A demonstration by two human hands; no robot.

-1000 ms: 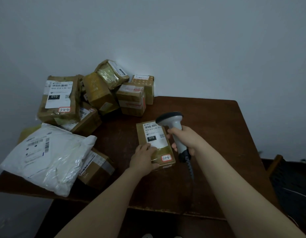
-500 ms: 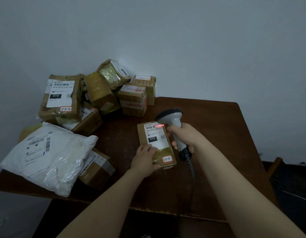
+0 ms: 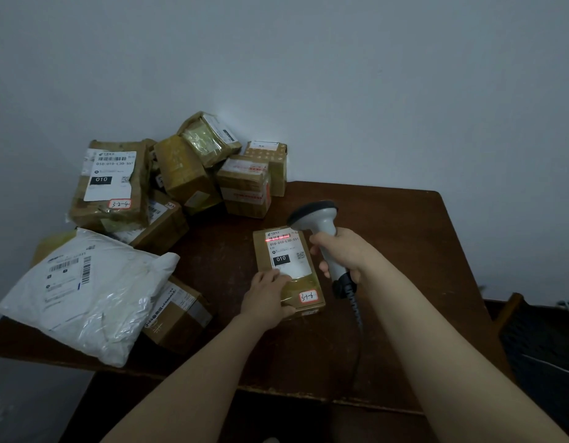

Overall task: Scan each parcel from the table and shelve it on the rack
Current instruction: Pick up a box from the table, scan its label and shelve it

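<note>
A: While the left hand (image 3: 266, 294) rests with loose fingers on the parcel (image 3: 304, 281), what is it doing there?
B: Steadying it, most likely, flat near the middle of the table (image 3: 404, 257), so the red line (image 3: 276, 239) crosses the barcode (image 3: 278, 235). The right hand (image 3: 343, 255) is clamped round the scanner (image 3: 319, 219), its head tipped at the label (image 3: 291, 266).
A: And inside?
B: Unseen. The cartons (image 3: 244, 187) heaped by the wall (image 3: 340, 91) are taped shut; the white bag (image 3: 84, 292) looks sealed.

Dim, bluish cast — sharp, wide-angle bowing
</note>
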